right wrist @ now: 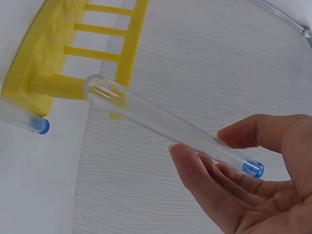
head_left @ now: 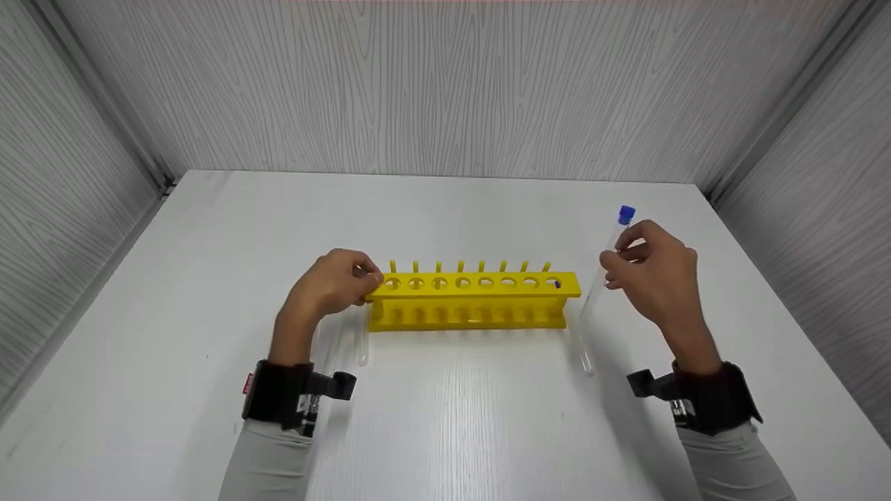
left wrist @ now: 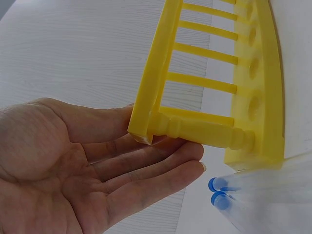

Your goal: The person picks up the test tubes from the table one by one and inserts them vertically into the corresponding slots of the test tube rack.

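A yellow test tube rack (head_left: 468,323) with one row of round holes stands on the table. My left hand (head_left: 337,282) holds the left end of its top plate, the thumb on one side and fingers underneath in the left wrist view. Right of the rack, my right hand (head_left: 658,275) pinches a clear test tube (right wrist: 165,124) near its blue cap (head_left: 627,214). This tube tilts, cap up, its rounded bottom pointing down toward the rack's right end. No tube stands in the rack's holes.
Two clear tubes with blue caps (left wrist: 217,184) lie on the table by the rack's left end, partly under my left wrist in the head view. Another capped tube (head_left: 583,353) lies by its right end. Pale wood-grain walls (head_left: 445,90) surround the white table (head_left: 445,417).
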A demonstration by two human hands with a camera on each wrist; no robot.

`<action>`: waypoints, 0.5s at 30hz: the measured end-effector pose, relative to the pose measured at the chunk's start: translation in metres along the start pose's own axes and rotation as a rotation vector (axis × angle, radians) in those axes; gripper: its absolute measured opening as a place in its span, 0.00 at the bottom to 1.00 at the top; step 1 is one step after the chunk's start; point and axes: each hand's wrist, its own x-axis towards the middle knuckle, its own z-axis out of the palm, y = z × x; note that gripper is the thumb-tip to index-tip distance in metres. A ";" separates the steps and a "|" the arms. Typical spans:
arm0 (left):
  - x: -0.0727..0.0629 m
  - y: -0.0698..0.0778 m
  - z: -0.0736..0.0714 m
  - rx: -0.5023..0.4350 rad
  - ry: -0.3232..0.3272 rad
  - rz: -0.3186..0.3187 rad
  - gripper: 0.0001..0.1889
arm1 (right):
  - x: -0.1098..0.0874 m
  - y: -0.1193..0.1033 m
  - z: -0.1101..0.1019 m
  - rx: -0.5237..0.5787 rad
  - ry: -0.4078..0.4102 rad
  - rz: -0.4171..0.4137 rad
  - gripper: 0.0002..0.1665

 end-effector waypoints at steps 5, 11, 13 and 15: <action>0.000 0.000 0.000 0.000 0.003 -0.007 0.18 | -0.002 -0.003 0.000 0.032 0.036 -0.033 0.14; 0.000 0.001 0.000 -0.001 0.003 -0.011 0.18 | -0.004 -0.007 0.000 0.056 0.067 -0.044 0.16; 0.000 0.001 0.000 -0.003 0.002 -0.013 0.18 | -0.004 -0.008 0.000 0.061 0.083 -0.056 0.15; -0.001 0.001 0.000 -0.008 0.001 -0.016 0.18 | -0.005 -0.009 -0.001 0.072 0.103 -0.073 0.14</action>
